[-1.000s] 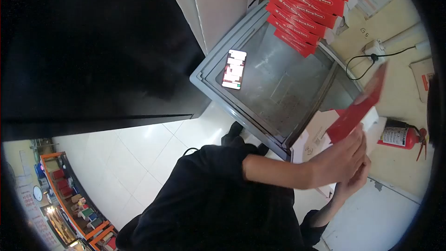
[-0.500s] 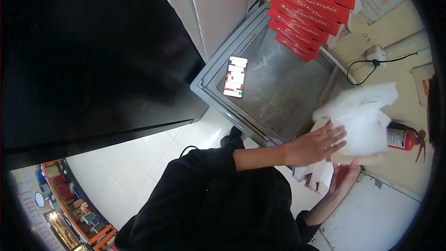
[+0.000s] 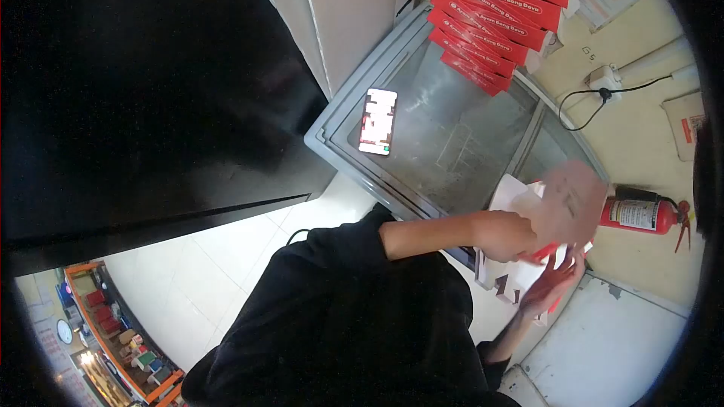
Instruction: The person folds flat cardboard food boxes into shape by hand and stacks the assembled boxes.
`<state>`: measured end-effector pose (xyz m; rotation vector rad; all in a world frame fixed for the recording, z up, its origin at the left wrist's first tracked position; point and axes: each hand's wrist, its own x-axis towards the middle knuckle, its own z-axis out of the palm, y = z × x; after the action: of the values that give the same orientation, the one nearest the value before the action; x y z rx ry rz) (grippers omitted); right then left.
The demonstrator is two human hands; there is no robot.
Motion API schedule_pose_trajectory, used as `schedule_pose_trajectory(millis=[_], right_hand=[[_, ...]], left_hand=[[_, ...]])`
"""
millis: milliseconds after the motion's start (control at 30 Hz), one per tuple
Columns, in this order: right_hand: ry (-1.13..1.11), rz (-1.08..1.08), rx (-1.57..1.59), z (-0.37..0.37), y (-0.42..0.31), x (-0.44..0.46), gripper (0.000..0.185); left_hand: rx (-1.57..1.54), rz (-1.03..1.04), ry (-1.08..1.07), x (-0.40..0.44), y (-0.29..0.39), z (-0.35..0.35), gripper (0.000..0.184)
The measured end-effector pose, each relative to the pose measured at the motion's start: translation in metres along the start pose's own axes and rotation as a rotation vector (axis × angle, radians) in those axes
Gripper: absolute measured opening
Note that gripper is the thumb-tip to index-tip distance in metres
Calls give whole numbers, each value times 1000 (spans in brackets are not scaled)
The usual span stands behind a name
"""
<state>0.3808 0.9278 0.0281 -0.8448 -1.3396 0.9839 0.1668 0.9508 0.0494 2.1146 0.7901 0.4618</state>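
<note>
My left hand reaches in from the left, with its fingers bent against a partly folded red and white cardboard box. The raised panel of this box is blurred and looks greyish pink. Lower right, my right hand grips the underside of the same box, its fingers bent around the edge. White cut flaps lie below my left hand. A phone with a lit screen rests on the grey-framed glass top, left of both hands.
Red printed cartons overlap in a row at the top. A fire extinguisher is on the right, below a socket with a black cable. A large black surface fills the left. Shelves with goods appear lower left.
The box has turned from its red side to its white inside and now shows a greyish-pink panel. My left hand has gone from spread on the white panel to bent fingers.
</note>
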Motion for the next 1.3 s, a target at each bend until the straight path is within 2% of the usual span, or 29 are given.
schedule_pose_trajectory(millis=[67,167,267,367,400,500,600,700,733,800,833,900,967,1000,1100,1200,1233,1300], right_hand=[[-179,149,-119,-24,-12,0,40],[-284,85,-334,-35,-19,-4,30],[-270,-3,-333,-42,-12,-9,27],[-288,-104,-782,-27,-20,-10,26],[-328,-147,-728,-16,-23,-8,27],[-314,-76,-984,8,-34,-8,24],[-223,226,-750,9,-35,-4,19],[-146,275,-535,-35,-17,-13,16],[-20,302,-376,-35,-20,-16,16],[19,289,-142,-39,-14,-21,17],[38,281,-25,-39,-10,-24,17],[-39,300,-125,-26,-12,-36,21],[-234,292,-395,21,-37,-28,25],[-457,88,-730,36,-47,-19,31],[-336,190,-859,40,-43,-20,33],[-39,139,-684,37,-23,-18,30],[42,137,-638,40,-22,-17,30],[-122,56,-738,46,-29,-16,26]], left_hand=[[-66,-26,-63,1,-2,7,15],[-89,-11,-91,6,-9,23,15],[-117,-48,-80,4,-10,23,17],[-102,-82,-39,0,-12,24,19],[-89,-87,-23,-2,-14,28,20],[-88,-24,80,-9,-14,32,22],[-177,-93,-3,-17,-13,21,23],[-335,30,-3,-35,-36,16,19],[-460,4,27,-40,-46,20,18],[-712,-54,85,-51,-62,28,17],[-669,-54,106,-54,-64,29,17],[-583,-55,153,-58,-66,29,20],[-482,-73,132,-56,-57,26,21],[-431,-79,117,-55,-52,25,22],[-393,-88,150,-51,-42,33,23],[-373,-158,140,-53,-33,31,24],[-325,-151,197,-53,-30,29,24],[-228,-138,307,-55,-25,27,24]])
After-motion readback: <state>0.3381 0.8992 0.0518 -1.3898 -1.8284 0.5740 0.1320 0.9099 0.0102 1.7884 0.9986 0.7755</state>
